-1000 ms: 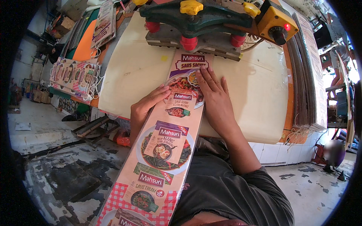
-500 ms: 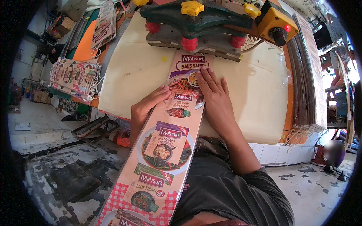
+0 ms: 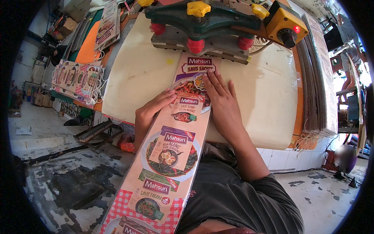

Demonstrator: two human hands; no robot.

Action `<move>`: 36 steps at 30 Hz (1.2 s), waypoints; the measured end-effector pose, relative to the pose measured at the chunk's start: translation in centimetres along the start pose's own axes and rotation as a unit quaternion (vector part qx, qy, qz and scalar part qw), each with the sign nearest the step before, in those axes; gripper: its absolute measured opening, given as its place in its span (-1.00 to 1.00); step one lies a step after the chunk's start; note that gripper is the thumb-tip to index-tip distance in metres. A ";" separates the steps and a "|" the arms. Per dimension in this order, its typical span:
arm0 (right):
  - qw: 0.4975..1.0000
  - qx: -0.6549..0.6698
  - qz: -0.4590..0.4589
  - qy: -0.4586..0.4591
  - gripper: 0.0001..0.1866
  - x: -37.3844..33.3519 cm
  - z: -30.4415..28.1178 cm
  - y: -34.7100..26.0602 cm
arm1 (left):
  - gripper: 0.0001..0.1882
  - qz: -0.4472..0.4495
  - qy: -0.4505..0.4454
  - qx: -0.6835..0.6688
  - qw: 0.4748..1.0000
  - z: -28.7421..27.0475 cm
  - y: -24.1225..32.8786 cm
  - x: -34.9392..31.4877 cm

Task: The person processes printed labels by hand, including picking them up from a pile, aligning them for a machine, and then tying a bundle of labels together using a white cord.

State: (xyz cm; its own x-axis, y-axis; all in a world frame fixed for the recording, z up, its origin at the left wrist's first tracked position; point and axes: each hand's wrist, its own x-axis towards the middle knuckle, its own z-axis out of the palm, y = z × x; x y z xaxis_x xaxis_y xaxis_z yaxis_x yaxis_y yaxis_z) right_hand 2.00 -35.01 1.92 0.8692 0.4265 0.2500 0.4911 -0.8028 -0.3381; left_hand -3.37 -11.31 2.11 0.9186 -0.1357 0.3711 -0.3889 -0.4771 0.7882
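Note:
A long printed banner strip [image 3: 167, 130] with food pictures runs from below the press down over the table edge towards my body. Its far end lies under or right up against the front edge of the green-and-grey press [image 3: 198, 21]. My right hand [image 3: 219, 89] rests flat on the strip's right side near the press, fingers stretched out. At the strip's left edge, my left hand [image 3: 154, 107] lies with its fingertips on the border and its fingers extended; its thumb is hidden.
A cream sheet [image 3: 257, 105] covers the orange table. Right of the press sits a yellow control box [image 3: 287, 27] with a black knob and a lit red light. Stacked corded strips [image 3: 315, 78] stand at the right; smaller corded printed cards [image 3: 78, 82] lie at the left.

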 end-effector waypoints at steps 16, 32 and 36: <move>1.000 0.008 -0.002 0.000 -0.38 0.0 0.1 0.3 | -0.54 0.007 0.003 0.021 1.000 0.0 -0.4 -0.1; 0.999 0.028 -0.015 0.014 -0.40 -0.1 -0.3 0.2 | -0.49 0.019 0.013 -0.049 0.999 -0.5 -0.9 0.0; 0.995 0.082 -0.034 0.051 -0.36 0.0 -0.7 0.0 | -0.44 0.029 0.040 -0.130 0.990 0.0 -2.9 -0.5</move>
State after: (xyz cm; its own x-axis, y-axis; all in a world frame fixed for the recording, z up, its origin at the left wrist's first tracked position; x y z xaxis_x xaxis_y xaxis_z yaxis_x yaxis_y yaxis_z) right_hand 1.95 -35.31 2.52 0.8276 0.4256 0.3660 0.5583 -0.6914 -0.4584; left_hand -2.66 -9.81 -0.37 0.8895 -0.0818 0.4496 -0.4559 -0.2286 0.8602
